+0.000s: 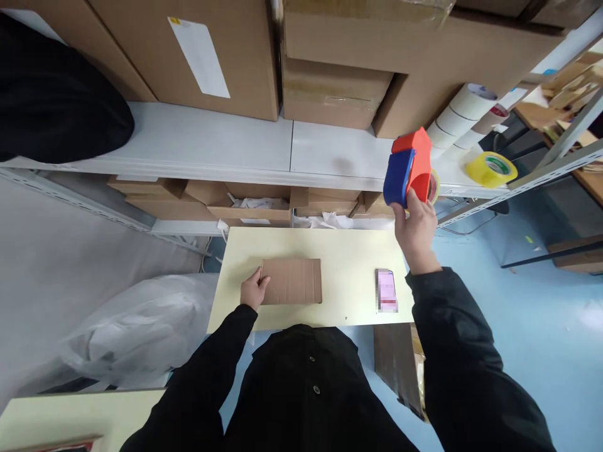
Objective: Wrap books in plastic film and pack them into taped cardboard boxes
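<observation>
Black jacket (308, 395), left hand (254, 290) in pinch on brown cardboard (293, 281), right hand (417, 226) closed on tape dispenser (406, 168)

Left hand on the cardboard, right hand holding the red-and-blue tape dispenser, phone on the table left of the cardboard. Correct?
No: the head view shows the phone on the table, right of the cardboard. Left hand and right hand are as stated.

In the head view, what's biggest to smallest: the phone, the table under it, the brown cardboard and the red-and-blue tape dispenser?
1. Table
2. Brown cardboard and tape dispenser: too alike to rank; one may be nearer the camera
3. Phone
</observation>
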`<state>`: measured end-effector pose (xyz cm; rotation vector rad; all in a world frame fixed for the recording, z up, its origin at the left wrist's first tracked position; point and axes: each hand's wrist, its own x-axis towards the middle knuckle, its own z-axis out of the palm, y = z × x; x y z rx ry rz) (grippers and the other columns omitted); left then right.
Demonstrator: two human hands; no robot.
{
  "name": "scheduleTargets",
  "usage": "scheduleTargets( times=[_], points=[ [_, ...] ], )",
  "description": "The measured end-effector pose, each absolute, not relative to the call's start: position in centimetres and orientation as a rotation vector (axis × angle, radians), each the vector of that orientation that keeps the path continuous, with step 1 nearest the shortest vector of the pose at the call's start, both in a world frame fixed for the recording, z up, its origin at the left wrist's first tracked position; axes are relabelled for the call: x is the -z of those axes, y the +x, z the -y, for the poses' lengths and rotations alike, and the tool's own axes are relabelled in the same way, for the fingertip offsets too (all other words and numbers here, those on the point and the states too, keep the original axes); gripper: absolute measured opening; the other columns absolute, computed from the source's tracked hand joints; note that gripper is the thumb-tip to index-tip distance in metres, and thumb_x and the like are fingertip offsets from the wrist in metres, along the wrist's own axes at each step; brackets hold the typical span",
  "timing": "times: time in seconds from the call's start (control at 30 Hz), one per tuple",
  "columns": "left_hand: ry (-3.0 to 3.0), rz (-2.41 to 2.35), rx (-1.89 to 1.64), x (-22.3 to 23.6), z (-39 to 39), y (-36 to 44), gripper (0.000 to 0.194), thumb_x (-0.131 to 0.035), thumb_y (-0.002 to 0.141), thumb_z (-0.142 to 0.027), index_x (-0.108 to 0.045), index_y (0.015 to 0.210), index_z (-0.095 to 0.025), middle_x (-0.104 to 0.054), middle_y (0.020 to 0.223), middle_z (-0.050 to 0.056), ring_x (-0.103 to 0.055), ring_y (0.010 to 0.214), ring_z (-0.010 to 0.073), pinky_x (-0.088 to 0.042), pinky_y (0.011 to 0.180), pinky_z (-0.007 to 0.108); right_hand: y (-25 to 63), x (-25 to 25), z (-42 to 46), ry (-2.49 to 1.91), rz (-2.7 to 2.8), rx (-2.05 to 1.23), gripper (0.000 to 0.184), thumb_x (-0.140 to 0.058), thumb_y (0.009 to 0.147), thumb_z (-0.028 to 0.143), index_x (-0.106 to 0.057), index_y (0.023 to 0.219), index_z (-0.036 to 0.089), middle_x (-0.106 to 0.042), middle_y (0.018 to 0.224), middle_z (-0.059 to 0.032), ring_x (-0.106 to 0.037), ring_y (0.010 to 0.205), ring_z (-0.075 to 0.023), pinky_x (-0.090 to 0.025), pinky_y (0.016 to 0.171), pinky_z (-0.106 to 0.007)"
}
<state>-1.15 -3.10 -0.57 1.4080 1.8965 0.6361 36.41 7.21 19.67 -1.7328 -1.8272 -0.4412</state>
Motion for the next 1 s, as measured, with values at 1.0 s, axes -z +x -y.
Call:
scheduleTargets(
  times=[1.0],
  points=[
    [2.657, -1.046, -0.538, -20.7, -17.1, 13.9, 0.067, -0.051, 0.082, -0.021, -0.029, 0.145, -0.013, -0.022, 0.155, 0.014, -0.019, 0.143, 0.027, -0.016, 0.115, 0.047, 36.3, -18.8, -14.2, -1.607, 1.845, 0.31, 0.06, -0.043, 0.089, 0.035, -0.029, 0.144, 0.014, -0.027, 0.15, -0.0209, -0.024, 0.138, -0.0363, -0.022, 0.104, -0.064]
  ],
)
